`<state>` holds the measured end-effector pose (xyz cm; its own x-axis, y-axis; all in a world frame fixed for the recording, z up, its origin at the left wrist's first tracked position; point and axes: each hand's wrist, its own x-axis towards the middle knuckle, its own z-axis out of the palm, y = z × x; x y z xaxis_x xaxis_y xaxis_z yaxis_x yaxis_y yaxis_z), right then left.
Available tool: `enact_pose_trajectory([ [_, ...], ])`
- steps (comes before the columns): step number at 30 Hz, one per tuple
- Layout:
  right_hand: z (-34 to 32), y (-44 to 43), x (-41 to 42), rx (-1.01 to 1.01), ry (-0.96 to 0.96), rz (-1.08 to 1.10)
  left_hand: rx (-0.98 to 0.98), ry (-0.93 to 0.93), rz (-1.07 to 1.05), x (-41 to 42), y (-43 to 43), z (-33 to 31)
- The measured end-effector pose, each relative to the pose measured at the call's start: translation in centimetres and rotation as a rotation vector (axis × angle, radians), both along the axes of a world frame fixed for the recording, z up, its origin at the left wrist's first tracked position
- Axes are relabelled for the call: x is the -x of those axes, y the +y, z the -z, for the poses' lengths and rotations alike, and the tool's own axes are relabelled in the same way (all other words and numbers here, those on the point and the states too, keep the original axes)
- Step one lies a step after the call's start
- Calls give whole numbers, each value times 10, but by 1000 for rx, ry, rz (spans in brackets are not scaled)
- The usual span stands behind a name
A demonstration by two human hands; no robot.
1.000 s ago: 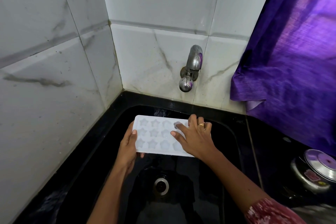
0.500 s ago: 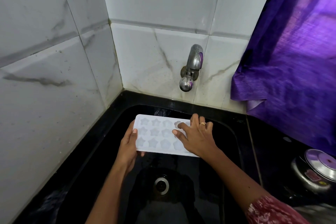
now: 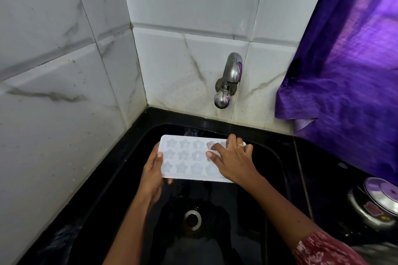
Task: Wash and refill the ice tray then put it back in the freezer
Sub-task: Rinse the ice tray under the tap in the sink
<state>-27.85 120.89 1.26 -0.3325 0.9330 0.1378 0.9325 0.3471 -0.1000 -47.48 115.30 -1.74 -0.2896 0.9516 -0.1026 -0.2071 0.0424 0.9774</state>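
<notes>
Ice tray (image 3: 187, 158): white, rectangular, held level over the black sink (image 3: 277, 157), cavity side up; its long axis runs left to right across the view, roughly parallel to the back wall, with the right end set slightly nearer the person than the left. Cavities are star-shaped, arranged in three rows along the long axis; the columns at the right end are covered by a hand, so the full count cannot be told. The tray sits in the rear half of the basin, below and slightly left of the tap (image 3: 229, 80), and above the drain (image 3: 192, 219) as seen from the camera; no water stream is visible at the tap outlet.

Left hand (image 3: 153, 175): closed on the left short end of the tray; thumb lies on the top rim, fingers wrap beneath, one fingertip showing under the near edge.

Right hand (image 3: 233, 160): spread flat on the right end of the tray, fingers apart and pressing into the cavities; not gripping around the edge; a ring (image 3: 240, 145) is on one finger.

Surroundings: white marbled tiles on the left and rear walls; purple curtain (image 3: 344, 71) at right, well apart from the tray; a steel pot with a lid (image 3: 374, 204) stands on the bench at lower right.
</notes>
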Motion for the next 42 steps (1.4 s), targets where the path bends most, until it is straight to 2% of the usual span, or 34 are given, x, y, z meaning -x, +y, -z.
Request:
enact_pose_trajectory([
  [4, -3, -1, 5, -96, 60, -14, -13, 12, 11, -2, 0, -2],
  [8, -9, -3, 17, -11, 21, -91, -14, 13, 17, -5, 1, -3],
  [19, -7, 2, 25, 108, -18, -83, 4, -1, 15, -6, -2, -4],
  [29, -8, 4, 22, 21, -41, -78, 9, -14, -3, -7, -3, -5],
  [36, -8, 3, 25, 130, 14, -81, -8, 3, 3, -6, -1, -3],
  [42, -5, 3, 21, 138, 26, -84, -12, 1, -34, -6, -2, -2],
])
